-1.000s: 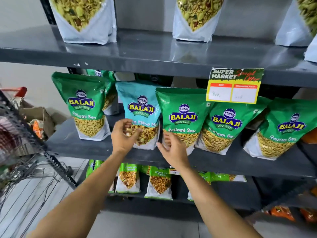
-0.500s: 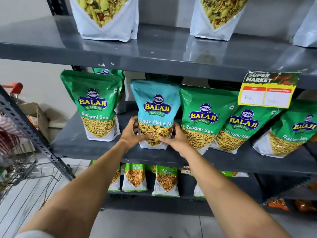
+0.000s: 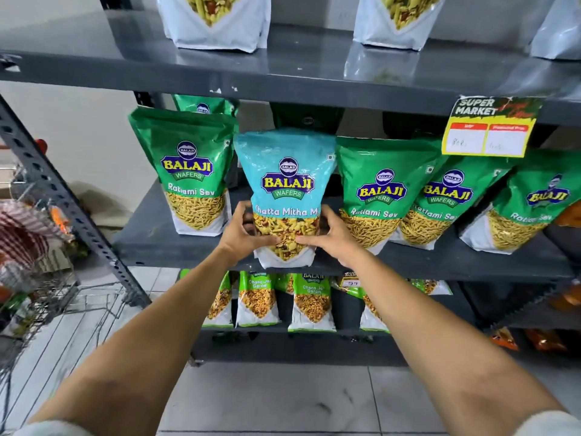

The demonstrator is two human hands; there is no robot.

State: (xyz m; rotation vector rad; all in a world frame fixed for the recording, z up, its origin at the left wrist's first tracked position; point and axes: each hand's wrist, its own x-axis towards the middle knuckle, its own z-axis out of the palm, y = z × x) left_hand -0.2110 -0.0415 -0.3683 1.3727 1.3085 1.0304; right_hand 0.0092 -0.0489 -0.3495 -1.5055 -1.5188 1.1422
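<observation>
A light blue Balaji snack pouch [image 3: 287, 171] stands upright at the front edge of the middle grey shelf [image 3: 163, 247], between green Ratlami Sev pouches. My left hand [image 3: 243, 236] grips its lower left side, thumb across the front. My right hand [image 3: 330, 239] grips its lower right side, thumb pointing left over the front. The pouch's bottom hangs slightly over the shelf edge.
Green pouches flank it: one on the left [image 3: 188, 171], several on the right [image 3: 380, 190]. White pouches stand on the top shelf [image 3: 217, 23]. A yellow price tag [image 3: 490, 130] hangs at the right. Smaller packets [image 3: 311, 300] fill the shelf below. A wire cart [image 3: 34, 278] is at the left.
Both hands came in from apart and closed on the blue pouch's lower sides; the pouch now stands further forward at the shelf edge. The view has moved closer.
</observation>
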